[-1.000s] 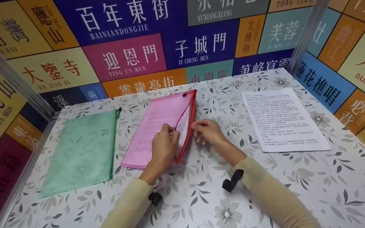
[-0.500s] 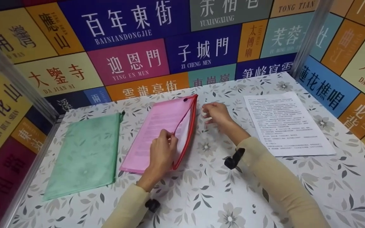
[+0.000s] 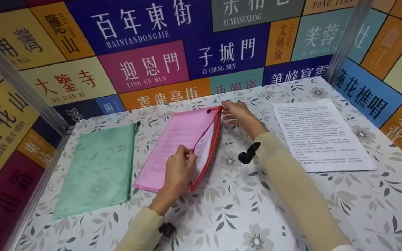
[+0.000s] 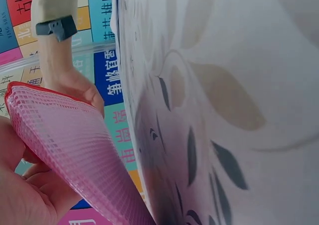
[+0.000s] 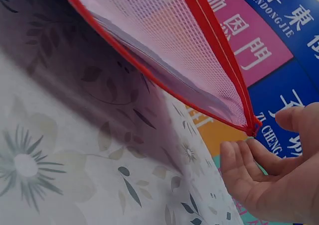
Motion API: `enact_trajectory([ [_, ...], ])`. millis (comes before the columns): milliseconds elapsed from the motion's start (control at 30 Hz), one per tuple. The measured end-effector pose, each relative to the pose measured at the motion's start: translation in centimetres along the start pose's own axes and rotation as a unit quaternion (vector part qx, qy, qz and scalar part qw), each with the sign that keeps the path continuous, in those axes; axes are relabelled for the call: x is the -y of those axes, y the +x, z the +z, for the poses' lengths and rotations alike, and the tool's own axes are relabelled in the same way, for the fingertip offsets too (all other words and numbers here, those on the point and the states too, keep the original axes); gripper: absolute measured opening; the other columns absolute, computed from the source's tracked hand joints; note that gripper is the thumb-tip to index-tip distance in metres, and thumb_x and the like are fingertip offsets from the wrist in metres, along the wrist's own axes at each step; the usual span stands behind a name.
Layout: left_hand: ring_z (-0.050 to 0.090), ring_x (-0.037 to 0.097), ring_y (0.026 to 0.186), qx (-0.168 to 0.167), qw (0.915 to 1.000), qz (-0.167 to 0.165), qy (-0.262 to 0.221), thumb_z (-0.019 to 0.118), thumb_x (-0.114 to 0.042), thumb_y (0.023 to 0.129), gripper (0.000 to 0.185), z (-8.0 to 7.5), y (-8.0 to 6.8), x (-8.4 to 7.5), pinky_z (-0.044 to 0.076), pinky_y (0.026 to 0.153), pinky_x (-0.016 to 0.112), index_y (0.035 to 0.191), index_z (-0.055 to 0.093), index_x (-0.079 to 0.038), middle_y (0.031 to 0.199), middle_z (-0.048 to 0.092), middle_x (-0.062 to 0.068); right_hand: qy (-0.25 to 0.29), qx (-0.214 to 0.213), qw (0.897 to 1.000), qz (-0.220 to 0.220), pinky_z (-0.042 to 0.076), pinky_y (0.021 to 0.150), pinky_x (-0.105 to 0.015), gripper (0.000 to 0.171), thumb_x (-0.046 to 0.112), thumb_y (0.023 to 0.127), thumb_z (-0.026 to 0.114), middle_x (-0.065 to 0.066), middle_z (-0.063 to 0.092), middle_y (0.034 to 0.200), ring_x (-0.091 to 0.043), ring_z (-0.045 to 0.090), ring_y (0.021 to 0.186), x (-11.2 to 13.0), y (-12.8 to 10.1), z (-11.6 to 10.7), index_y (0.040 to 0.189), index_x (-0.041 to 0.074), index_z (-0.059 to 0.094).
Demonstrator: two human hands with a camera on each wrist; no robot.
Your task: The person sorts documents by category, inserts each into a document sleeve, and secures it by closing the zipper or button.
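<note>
A pink mesh zipper pouch [image 3: 173, 143] with a red zipper edge lies on the table, its mouth gaping. Printed sheets show through its side. My left hand [image 3: 178, 169] pinches the upper lip of the mouth near its middle and lifts it. At the pouch's far corner is my right hand [image 3: 239, 115]. In the right wrist view, thumb and fingers of the right hand [image 5: 274, 175] are spread apart beside the red zipper end [image 5: 253, 128], with the fingertips close below it. Whether they touch it is hard to tell. The zipper's slider cannot be made out.
A green zipper pouch [image 3: 96, 170] lies flat to the left. On the right is a stack of printed paper [image 3: 323, 136]. The table [image 3: 229, 216] has a floral cover, and panels with printed signs [image 3: 148, 66] stand along its back and sides.
My right hand has left the middle of the red zipper edge and moved away from me to the pouch's far corner. The left hand keeps its pinch on the lip.
</note>
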State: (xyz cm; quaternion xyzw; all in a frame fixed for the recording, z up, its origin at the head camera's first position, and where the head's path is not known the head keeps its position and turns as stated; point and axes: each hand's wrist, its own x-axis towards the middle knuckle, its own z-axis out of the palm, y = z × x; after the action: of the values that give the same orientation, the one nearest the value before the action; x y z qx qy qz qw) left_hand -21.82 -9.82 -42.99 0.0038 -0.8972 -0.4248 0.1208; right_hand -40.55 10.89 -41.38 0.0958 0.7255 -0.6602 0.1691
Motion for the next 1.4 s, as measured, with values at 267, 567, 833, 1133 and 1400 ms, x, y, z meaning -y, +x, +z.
enact_trajectory([
  [267,0.058,0.016,0.082,0.003,0.9999,0.012,0.01,0.058,-0.015,0.096,0.014,-0.7,-0.6,0.4,0.049,0.077,0.03,0.106,0.065,-0.007,0.098,0.074,0.006,0.031,0.025,0.999,0.013,0.056,0.094,-0.038,0.046,0.039,0.099,0.056,-0.015,0.066,0.126,-0.021,0.071,0.098,-0.2,1.1,0.2,0.126,0.002,0.063],
  [567,0.061,0.016,0.092,0.035,0.9994,-0.003,0.0,0.059,-0.017,0.097,0.018,-1.1,-0.9,0.8,0.053,0.087,0.034,0.112,0.064,-0.009,0.108,0.073,0.006,0.002,0.019,0.999,0.05,0.057,0.093,-0.039,0.053,0.045,0.095,0.062,-0.012,0.069,0.124,-0.022,0.073,0.096,0.4,1.4,-0.1,0.129,0.004,0.061],
  [833,0.066,0.017,0.093,0.038,0.9992,0.013,0.008,0.062,-0.016,0.095,0.014,-1.3,-1.3,1.5,0.056,0.089,0.036,0.107,0.066,-0.009,0.112,0.075,0.008,-0.006,0.041,0.998,0.042,0.057,0.094,-0.041,0.04,0.03,0.091,0.057,-0.011,0.069,0.109,-0.023,0.072,0.094,0.2,1.4,-0.1,0.118,0.001,0.063],
  [1133,0.072,0.025,0.106,0.032,0.9974,0.058,0.03,0.061,-0.015,0.094,0.011,-1.4,-1.4,2.0,0.056,0.094,0.043,0.101,0.065,-0.008,0.117,0.075,0.01,-0.045,0.042,0.997,0.05,0.059,0.087,-0.036,0.043,0.039,0.094,0.059,-0.009,0.069,0.12,-0.022,0.069,0.105,0.4,1.2,-0.2,0.123,0.008,0.064],
  [1400,0.07,0.019,0.102,0.068,0.9973,0.016,0.021,0.062,-0.018,0.094,0.01,-1.9,-1.7,2.4,0.056,0.094,0.04,0.102,0.063,-0.012,0.119,0.074,0.007,-0.065,0.056,0.995,0.05,0.058,0.091,-0.038,0.038,0.036,0.093,0.055,-0.009,0.069,0.119,-0.025,0.067,0.11,0.4,1.0,-0.3,0.117,0.009,0.068],
])
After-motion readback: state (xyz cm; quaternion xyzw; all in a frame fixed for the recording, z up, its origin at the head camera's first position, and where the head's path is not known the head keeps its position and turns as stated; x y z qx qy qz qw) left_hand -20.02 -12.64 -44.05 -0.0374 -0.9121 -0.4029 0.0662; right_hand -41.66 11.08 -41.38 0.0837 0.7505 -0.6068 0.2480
